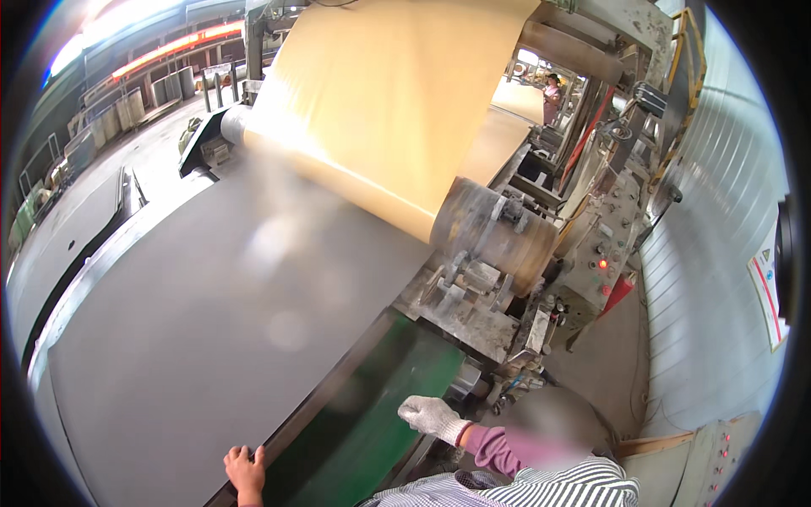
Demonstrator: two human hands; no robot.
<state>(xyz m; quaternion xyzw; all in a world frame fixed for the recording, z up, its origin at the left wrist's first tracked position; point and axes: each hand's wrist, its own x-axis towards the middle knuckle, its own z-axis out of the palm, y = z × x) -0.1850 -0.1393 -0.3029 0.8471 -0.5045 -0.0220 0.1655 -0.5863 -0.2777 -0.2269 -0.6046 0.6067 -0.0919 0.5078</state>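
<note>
1. The person's left hand (245, 469) shows at the lower edge of the frame, left of centre. It is bare, and its fingers are bent over the dark rail (312, 406), closed on its edge.
2. The right hand is out of view.
3. The dark rail runs diagonally from the bottom of the frame up toward the centre. It borders the wide grey sheet (211, 321), which fills the left and middle of the frame and looks motion-blurred.
4. Just right of the rail lies a green panel (372, 414), sloping the same way.
5. A co-worker in a striped shirt (541, 490) stands at the lower right. Their white-gloved hand (431, 416), on a purple sleeve, hangs over the upper end of the green panel. I cannot tell whether it touches anything.
6. Above the grey sheet, a broad tan paper web (389, 101) comes down from the top centre and wraps a dusty roller (494, 237).
7. Right of the roller is a control panel (603, 264) with a lit red lamp.
8. A corrugated metal wall (710, 279) fills the right side.
9. Another person (553, 93) stands far off at the upper right.
</note>
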